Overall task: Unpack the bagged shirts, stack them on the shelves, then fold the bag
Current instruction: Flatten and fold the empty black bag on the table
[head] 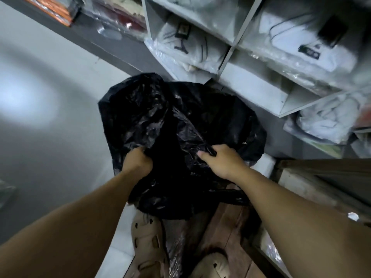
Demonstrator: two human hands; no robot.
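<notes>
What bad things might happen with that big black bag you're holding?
The black bag might rip where the left hand and right hand bunch it. Its loose bottom hangs close to the sandals, so it may get stepped on. Swinging it near the shelves might drag a wrapped shirt off.

The bag (180,125) at centre was glossy black. White shirts (192,47) with black tags sat in grey-white shelves (230,55), upper right. An orange pack (54,9) showed upper left. Tan shoes (148,245) stood on brown planks (230,233) below.
</notes>
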